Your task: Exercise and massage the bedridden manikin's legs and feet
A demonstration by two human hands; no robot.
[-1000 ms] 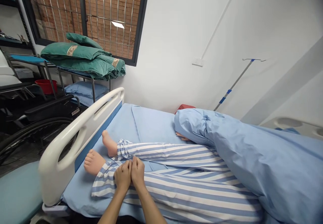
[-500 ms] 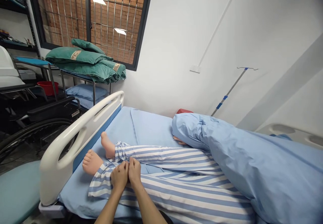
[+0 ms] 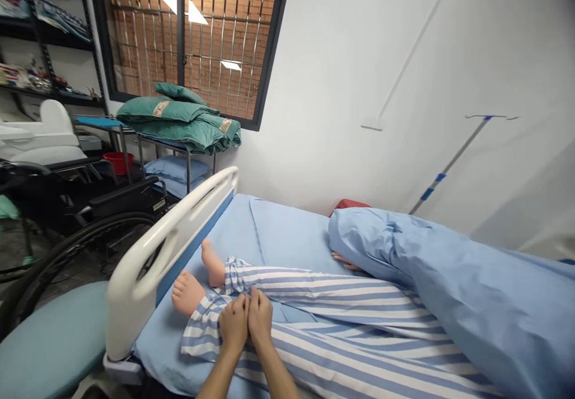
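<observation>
Black wheelchair (image 3: 126, 198) at left, green folded drapes (image 3: 177, 117) above it, then the white bed rail (image 3: 171, 237). At lower centre, the left hand (image 3: 233, 324) and right hand (image 3: 260, 321) lie together on a mannequin's striped trousers (image 3: 314, 306), fingers (image 3: 257, 300) against the cloth near its feet (image 3: 187, 291), any grip unclear, barely shifted from a moment ago. A blue blanket (image 3: 449, 285) fills the right; no writing is legible.

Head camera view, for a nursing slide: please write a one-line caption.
Left hand and right hand pinch the blue striped trouser leg of a manikin on a blue hospital bed.
</observation>
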